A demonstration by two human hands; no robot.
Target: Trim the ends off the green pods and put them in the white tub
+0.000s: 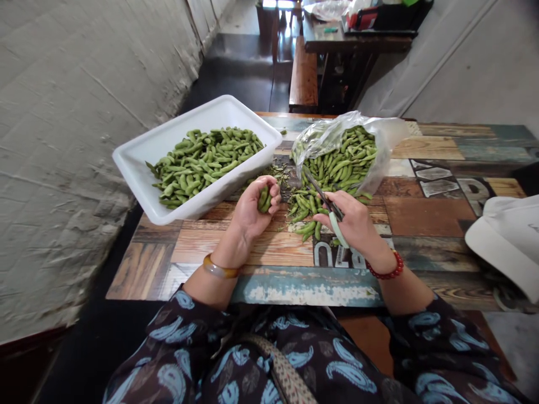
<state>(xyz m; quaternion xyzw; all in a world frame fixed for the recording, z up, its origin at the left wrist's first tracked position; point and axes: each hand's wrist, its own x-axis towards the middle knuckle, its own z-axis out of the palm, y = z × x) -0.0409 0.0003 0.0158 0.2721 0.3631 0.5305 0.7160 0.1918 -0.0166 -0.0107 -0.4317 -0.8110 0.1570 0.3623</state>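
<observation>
My left hand (254, 209) is curled around a few green soybean pods (265, 198), palm up, just in front of the white tub. In my right hand (352, 217) is a pair of scissors (322, 193) with a pale green handle, its blades pointing up and left over loose pods. A heap of pods (206, 163) lies in the white plastic tub (197, 211) to the left. More pods (343, 160) fill a clear plastic bag (381, 171) beyond my right hand, and some have spilled from its mouth onto the table (269, 247).
Small trimmed bits (281, 173) are scattered between tub and bag. A white cap (505, 224) rests at the table's right edge. A rough white wall (84, 140) runs along the left. Farther back are a wooden bench (304, 76) and another table (357, 42) with items on it.
</observation>
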